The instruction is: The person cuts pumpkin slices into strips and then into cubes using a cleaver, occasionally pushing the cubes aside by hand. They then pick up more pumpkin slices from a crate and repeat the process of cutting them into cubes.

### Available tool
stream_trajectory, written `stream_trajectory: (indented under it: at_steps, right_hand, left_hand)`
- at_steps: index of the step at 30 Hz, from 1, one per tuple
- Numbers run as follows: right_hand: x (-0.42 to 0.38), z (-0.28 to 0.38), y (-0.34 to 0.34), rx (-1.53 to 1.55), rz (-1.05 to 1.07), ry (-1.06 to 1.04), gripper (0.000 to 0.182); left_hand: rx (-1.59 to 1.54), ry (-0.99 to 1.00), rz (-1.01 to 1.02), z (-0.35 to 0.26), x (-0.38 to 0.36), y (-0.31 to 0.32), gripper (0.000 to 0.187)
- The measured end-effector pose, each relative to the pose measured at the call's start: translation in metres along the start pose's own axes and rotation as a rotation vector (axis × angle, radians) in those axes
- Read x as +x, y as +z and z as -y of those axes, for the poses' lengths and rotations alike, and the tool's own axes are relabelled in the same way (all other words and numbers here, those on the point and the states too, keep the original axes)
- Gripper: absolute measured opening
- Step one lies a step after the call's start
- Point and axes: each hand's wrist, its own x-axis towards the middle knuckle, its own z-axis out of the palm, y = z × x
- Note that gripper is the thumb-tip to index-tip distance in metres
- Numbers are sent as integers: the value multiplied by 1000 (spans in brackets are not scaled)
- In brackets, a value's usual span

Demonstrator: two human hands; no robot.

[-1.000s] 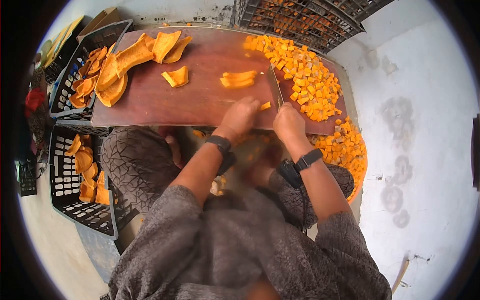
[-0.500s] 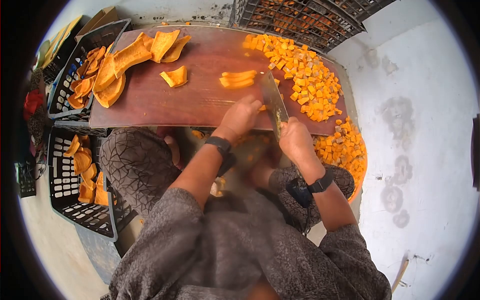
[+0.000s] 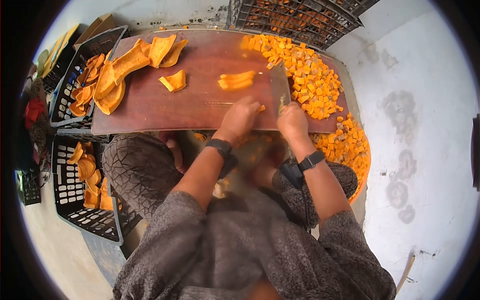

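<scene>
My right hand point(image 3: 293, 122) grips the handle of a cleaver point(image 3: 280, 84), its broad blade pointing away from me and its right side close to the heap of pumpkin cubes point(image 3: 307, 75). To its left, my left hand point(image 3: 241, 116) is closed low over the board, fingers curled. A small orange pumpkin piece point(image 3: 262, 108) shows at its fingertips; the rest is hidden by the hand. Beyond that hand lie several pumpkin strips point(image 3: 236, 80) side by side. A short pumpkin chunk point(image 3: 173, 81) rests farther left on the reddish-brown board point(image 3: 165, 111).
Large pumpkin slabs point(image 3: 131, 64) lie at the board's left end. Black crates point(image 3: 67, 187) with pumpkin pieces stand on the left. An orange-rimmed tub point(image 3: 369, 159) full of cubes sits below the board's right end. Stacked black crates point(image 3: 295, 22) stand behind, with a white wall point(image 3: 415, 125) at right.
The cleaver has shifted right, toward the cube heap, and its blade has turned more upright in view. My left hand stays in nearly the same place. The whole view has shifted slightly.
</scene>
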Motion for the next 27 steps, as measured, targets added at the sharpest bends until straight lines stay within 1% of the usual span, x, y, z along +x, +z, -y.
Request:
stream_trajectory:
  at_steps: [3,5,7,9,10,12,13,15,18,21,25,27]
  right_hand:
    - [5,-14,-10,-36,-1,-36,26]
    - [0,-17,-16,-4,23,-10,26]
    - [-10,-13,-23,35,50,15,26]
    - [-21,-2,-27,116,120,-7,27]
    - [-25,3,-31,119,121,-7,27]
    - [-34,12,-37,160,191,-78,26]
    - [-37,13,-39,162,190,-76,26]
    - [-41,15,-41,62,168,-225,26]
    - [-43,19,-45,30,225,-177,23]
    - [-43,17,-30,-2,179,-105,21]
    - [-30,17,-12,-27,225,-134,20]
    - [-27,18,-6,-5,178,-1,22]
  left_hand:
    - [6,0,6,-3,0,-2,27]
    - [-4,14,-7,-5,1,-1,27]
    - [-8,25,-17,-5,2,0,26]
    - [-46,12,-35,-5,2,-1,21]
    - [-43,11,-33,-6,1,-1,21]
    - [-59,3,-55,-7,1,-2,16]
    - [-58,4,-52,-7,1,-2,16]
    - [-56,-5,-50,-7,2,-2,14]
    - [2,26,-35,-5,4,2,16]
    - [61,39,-29,-6,4,2,16]
    - [84,31,-30,-10,5,-1,17]
    - [92,34,-20,-7,4,2,16]
